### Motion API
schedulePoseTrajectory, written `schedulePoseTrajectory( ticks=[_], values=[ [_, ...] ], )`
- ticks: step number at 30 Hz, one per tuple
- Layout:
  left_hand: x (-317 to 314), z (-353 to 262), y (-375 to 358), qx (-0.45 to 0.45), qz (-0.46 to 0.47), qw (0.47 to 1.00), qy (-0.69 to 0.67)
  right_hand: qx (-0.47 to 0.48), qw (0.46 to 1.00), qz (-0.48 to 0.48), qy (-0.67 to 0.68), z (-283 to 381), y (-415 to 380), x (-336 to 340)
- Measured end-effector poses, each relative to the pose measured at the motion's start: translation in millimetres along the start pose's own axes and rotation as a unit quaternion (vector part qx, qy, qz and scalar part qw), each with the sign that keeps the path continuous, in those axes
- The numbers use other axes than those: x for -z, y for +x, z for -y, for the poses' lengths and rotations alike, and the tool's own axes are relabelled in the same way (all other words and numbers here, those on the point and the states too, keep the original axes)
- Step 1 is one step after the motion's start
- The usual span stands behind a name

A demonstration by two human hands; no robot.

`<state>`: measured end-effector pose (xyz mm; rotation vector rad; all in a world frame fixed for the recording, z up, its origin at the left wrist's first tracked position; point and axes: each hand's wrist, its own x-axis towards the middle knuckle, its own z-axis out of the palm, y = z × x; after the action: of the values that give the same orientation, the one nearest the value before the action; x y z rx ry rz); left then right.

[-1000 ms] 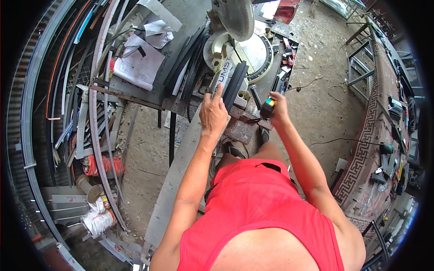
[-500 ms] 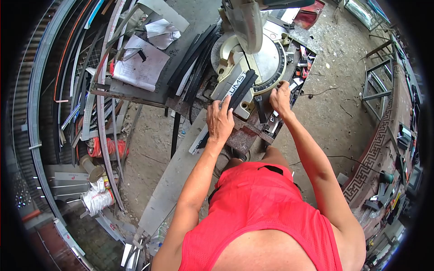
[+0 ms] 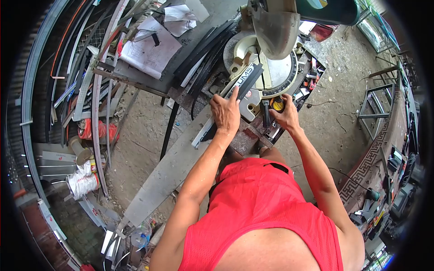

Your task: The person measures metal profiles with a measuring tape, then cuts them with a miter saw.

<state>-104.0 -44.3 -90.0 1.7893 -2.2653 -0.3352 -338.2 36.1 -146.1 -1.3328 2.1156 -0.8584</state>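
Observation:
A dark aluminium profile [image 3: 248, 85] with a white lettered strip lies slanted on the base of the miter saw [image 3: 276, 72]. My left hand [image 3: 227, 113] is closed over the profile, its index finger stretched along the lettering; part of the profile is hidden under the palm. On the right, my right hand [image 3: 288, 116] has thumb and fingers around a small yellow and black tape measure [image 3: 277, 105], at the front edge of the saw's round table. Beside it juts the saw's black handle [image 3: 266, 113]. The saw's clear blade guard [image 3: 275, 34] hangs above the table.
Dark profiles [image 3: 205, 56] and papers [image 3: 151, 52] lie on the bench left of the saw. Long metal strips [image 3: 97, 117] stand at far left. Small tools [image 3: 312, 79] crowd the bench's right edge. A metal frame [image 3: 377, 108] stands at right.
My right hand has taken hold of the yellow and black tape measure, which was not visible before. The view has shifted, and my left hand stays on the profile.

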Motion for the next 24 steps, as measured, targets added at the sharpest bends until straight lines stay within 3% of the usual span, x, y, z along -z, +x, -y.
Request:
schedulePoseTrajectory(
  ticks=[2,8,9,10,12,16,18,19,24],
  values=[
    [-3,-2,2,0.037,-0.004,0.999,0.012,0.093,0.993,0.039,-0.068,-10,3,-1],
    [-13,3,2,0.025,-0.048,0.998,-0.032,0.061,0.994,-0.076,-0.04,62,1,18],
    [-13,2,2,0.04,-0.048,0.997,-0.047,-0.041,0.995,0.033,0.084,81,11,14],
    [-13,0,1,0.053,-0.046,0.996,-0.061,-0.141,0.958,0.138,0.207,98,21,5],
    [-12,2,5,0.031,-0.084,0.993,-0.073,-0.158,0.936,0.221,0.224,126,41,-24],
    [-19,6,13,-0.03,-0.158,0.983,-0.093,-0.191,0.94,0.158,0.233,111,75,-66],
    [-22,6,13,-0.027,-0.16,0.982,-0.094,-0.144,0.952,0.149,0.223,103,82,-68],
    [-21,5,12,-0.019,-0.153,0.984,-0.091,-0.187,0.932,0.17,0.261,108,82,-63],
    [-17,0,9,0.007,-0.137,0.987,-0.084,-0.175,0.937,0.13,0.273,106,70,-63]
  ],
)
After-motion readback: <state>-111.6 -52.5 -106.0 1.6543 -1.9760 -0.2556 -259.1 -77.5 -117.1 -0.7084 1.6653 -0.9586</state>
